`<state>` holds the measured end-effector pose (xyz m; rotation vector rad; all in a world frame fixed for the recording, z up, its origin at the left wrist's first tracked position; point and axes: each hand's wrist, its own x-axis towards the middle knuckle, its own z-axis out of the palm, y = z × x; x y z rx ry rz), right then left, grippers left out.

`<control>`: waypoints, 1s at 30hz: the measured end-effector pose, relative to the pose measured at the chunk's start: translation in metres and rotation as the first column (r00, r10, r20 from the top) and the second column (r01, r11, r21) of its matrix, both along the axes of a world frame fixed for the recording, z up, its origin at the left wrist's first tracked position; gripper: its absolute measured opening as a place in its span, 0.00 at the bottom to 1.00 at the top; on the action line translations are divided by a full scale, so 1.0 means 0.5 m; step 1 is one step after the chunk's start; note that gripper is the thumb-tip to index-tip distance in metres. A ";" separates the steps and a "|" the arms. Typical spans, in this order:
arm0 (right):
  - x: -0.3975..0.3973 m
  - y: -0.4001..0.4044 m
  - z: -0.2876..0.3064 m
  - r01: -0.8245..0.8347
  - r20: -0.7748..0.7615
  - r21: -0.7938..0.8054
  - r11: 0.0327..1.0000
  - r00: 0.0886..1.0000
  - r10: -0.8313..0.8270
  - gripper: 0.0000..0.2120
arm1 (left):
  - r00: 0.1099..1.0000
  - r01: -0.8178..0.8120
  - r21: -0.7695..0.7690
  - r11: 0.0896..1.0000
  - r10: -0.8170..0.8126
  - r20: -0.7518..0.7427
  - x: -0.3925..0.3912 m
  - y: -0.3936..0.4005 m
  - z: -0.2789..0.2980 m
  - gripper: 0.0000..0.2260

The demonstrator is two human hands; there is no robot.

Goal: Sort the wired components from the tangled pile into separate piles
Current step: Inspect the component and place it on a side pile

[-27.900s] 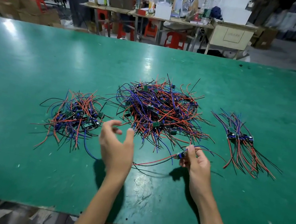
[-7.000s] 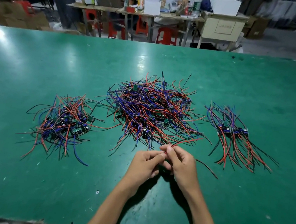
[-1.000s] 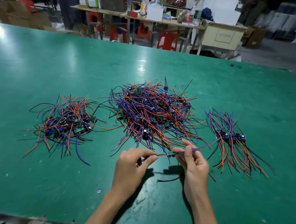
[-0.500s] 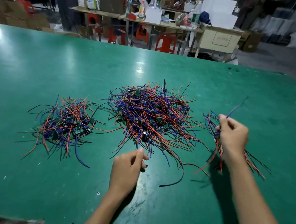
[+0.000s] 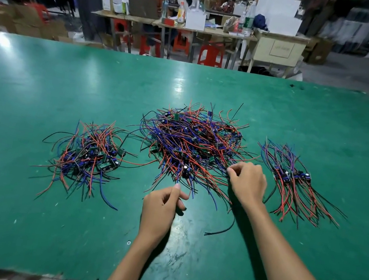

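Observation:
The tangled pile (image 5: 192, 146) of red, blue and black wired components lies at the middle of the green table (image 5: 20, 222). A looser sorted pile (image 5: 89, 156) with green boards sits to its left. A neater bundle (image 5: 293, 181) of components lies to its right. My right hand (image 5: 247, 183) is at the tangled pile's front right edge, and its fingertips pinch wires there. My left hand (image 5: 163, 204) hovers just in front of the pile with fingers loosely curled, the index tip near some wire ends, holding nothing.
A loose black wire (image 5: 225, 228) curls on the table between my forearms. Beyond the table's far edge, people sit at cluttered work tables (image 5: 172, 24) with red stools and cardboard boxes.
My right hand has left the right bundle, where it carried a component, and come back left to the tangled pile's edge. My left hand has hardly moved.

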<state>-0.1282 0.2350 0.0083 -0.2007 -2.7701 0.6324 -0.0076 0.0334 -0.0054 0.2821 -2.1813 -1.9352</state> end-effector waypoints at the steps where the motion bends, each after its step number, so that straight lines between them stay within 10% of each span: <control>1: 0.003 -0.002 -0.002 0.011 -0.040 0.011 1.000 0.999 -0.011 0.09 | 1.000 -0.002 0.002 1.000 0.002 -0.002 0.000 0.000 0.001 0.18; 12: 0.131 -0.037 -0.016 0.006 -0.544 -0.111 0.994 0.836 -0.066 0.05 | 1.000 0.015 0.072 0.997 -0.014 -0.012 -0.008 0.012 0.002 0.17; 23: 0.202 -0.084 -0.041 -0.414 -0.545 0.313 0.855 0.658 0.519 0.02 | 0.997 0.069 0.407 0.911 -0.077 0.003 -0.072 0.014 0.023 0.05; 26: 0.209 -0.078 -0.031 -0.591 -0.508 0.119 0.798 0.655 0.560 0.05 | 0.994 0.105 0.444 0.890 -0.111 -0.012 -0.066 0.006 0.013 0.07; 30: 0.223 -0.041 -0.024 -0.624 -0.497 -0.548 0.557 0.779 0.383 0.14 | 0.957 0.278 0.462 0.842 -0.285 -0.057 -0.050 -0.013 0.016 0.10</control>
